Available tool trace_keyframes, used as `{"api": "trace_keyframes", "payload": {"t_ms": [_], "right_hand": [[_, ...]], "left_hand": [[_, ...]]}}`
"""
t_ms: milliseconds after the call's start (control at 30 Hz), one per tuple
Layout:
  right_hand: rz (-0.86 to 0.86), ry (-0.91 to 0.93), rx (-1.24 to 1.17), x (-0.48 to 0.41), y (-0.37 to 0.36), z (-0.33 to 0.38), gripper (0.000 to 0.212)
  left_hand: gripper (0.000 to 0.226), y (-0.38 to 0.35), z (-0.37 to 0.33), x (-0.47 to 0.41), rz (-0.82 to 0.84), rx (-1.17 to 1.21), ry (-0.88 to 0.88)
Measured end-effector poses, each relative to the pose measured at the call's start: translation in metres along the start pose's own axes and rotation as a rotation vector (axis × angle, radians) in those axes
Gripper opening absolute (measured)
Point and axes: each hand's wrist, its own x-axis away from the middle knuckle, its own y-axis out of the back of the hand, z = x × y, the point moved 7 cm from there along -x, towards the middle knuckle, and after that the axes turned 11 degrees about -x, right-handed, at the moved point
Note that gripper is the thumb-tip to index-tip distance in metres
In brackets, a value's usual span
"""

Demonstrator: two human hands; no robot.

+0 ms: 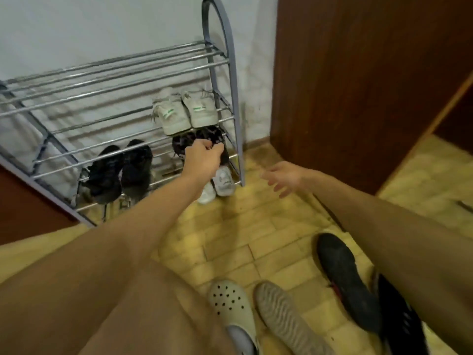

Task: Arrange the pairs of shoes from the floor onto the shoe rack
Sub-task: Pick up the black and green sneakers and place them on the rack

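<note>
Dark patterned shoes (204, 140) are apparently being seated on the shoe rack (225, 60) by the pinching left hand (203, 160); right hand (284, 179) splayed, clogs (233, 303) next.

Surroundings: wall, cabinet, floor.
A pale wall (102, 26) stands at the rear. A dark brown wooden cabinet (345, 85) stands at the right, against the wall. Yellow floor tiles (256, 226) cover the ground.

Home entryway, shoe rack (133, 73), tiled floor (256, 226)
</note>
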Motion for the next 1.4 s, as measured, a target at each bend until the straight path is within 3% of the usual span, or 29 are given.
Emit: {"api": "trace_keyframes", "payload": {"t_ms": [33, 167, 333, 467, 600, 700, 833, 933, 1033, 1167, 1300, 1400], "right_hand": [[0.012, -0.038, 0.003, 0.013, 0.004, -0.021, 0.053], [0.025, -0.111, -0.071, 0.056, 0.021, -0.101, 0.05], [-0.076, -0.206, -0.145, 0.097, 0.024, -0.202, 0.051], [-0.211, -0.335, -0.19, 0.12, 0.01, -0.281, 0.028], [-0.294, -0.372, 0.051, 0.145, -0.006, -0.332, 0.028], [-0.474, -0.439, 0.074, 0.169, 0.01, -0.368, 0.041], [-0.722, -0.626, 0.129, 0.206, 0.034, -0.41, 0.071], [-0.725, -0.815, -0.119, 0.222, 0.022, -0.453, 0.078], [-0.64, -0.825, -0.2, 0.224, 0.012, -0.474, 0.093], [-0.621, -0.816, -0.296, 0.231, 0.022, -0.482, 0.079], [-0.518, -0.824, -0.338, 0.232, 0.019, -0.487, 0.056], [-0.54, -0.817, -0.382, 0.231, 0.016, -0.495, 0.05]], "left_hand": [[0.019, -0.017, -0.003, 0.016, 0.046, 0.007, -0.005], [0.03, -0.094, 0.008, 0.076, 0.266, -0.041, 0.037], [0.012, -0.187, 0.046, 0.147, 0.578, -0.148, 0.055], [0.012, -0.234, 0.076, 0.191, 0.714, -0.215, -0.015], [0.009, -0.259, 0.106, 0.216, 0.829, -0.387, -0.052], [0.026, -0.265, 0.121, 0.227, 0.87, -0.441, -0.03], [0.031, -0.272, 0.124, 0.238, 0.955, -0.492, -0.058], [0.03, -0.279, 0.119, 0.237, 0.974, -0.491, -0.069], [0.03, -0.284, 0.122, 0.237, 0.985, -0.502, -0.073], [0.032, -0.285, 0.129, 0.239, 0.978, -0.537, -0.075], [0.026, -0.29, 0.118, 0.24, 0.962, -0.405, -0.073], [0.022, -0.293, 0.105, 0.241, 0.957, -0.317, -0.074]]}}
